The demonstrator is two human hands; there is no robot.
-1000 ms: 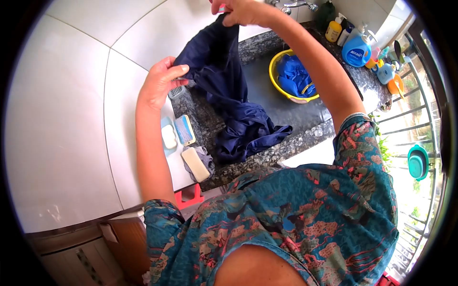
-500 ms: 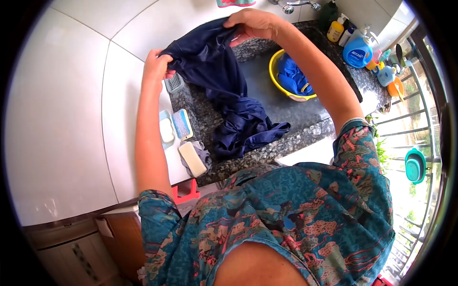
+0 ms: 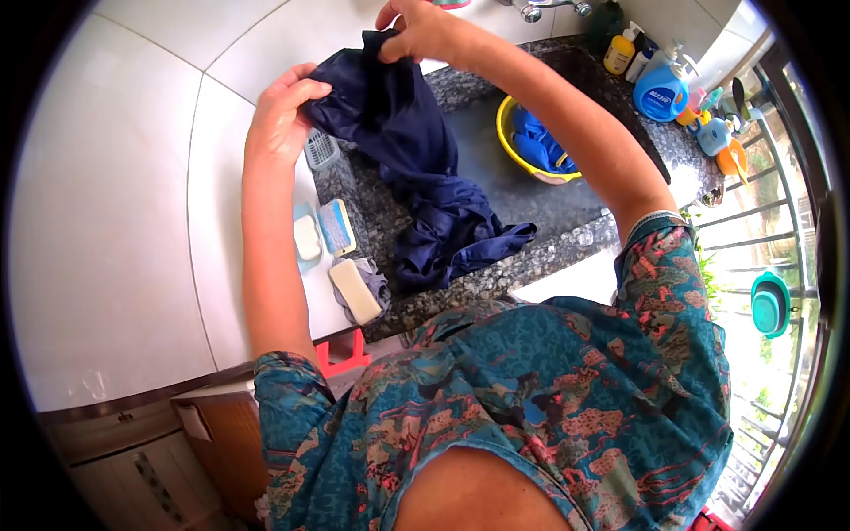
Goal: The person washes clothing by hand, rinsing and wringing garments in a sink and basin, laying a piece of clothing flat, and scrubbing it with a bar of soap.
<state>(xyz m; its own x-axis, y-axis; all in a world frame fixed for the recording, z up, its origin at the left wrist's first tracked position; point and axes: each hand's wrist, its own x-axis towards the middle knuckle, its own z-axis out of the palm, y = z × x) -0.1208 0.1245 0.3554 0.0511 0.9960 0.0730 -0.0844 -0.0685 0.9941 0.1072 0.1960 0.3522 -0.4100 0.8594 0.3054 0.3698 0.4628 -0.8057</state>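
Note:
A wet-looking navy garment [image 3: 416, 133] is held up at its top by both of my hands, and its lower part lies bunched over the dark granite sink edge. My left hand [image 3: 285, 111] pinches the upper left edge, thumb on top. My right hand [image 3: 423, 37] is at the upper right edge, its thumb against the cloth and its other fingers partly raised. Inside the sink [image 3: 482, 208], to the right, stands a yellow basin [image 3: 505, 133] with bright blue cloth [image 3: 540, 142] in it.
Along the left ledge are a white soap bar [image 3: 307, 239], a blue-and-cream sponge [image 3: 338, 227], a cream bar [image 3: 356, 290] on a grey cloth, and a grey slotted holder [image 3: 321, 150]. Bottles such as a blue one [image 3: 660, 92] crowd the right corner. A tap [image 3: 531, 12] is behind.
My right hand has moved left and up, closer to my left hand, and its fingers have shifted on the garment. The garment's top is now folded narrower.

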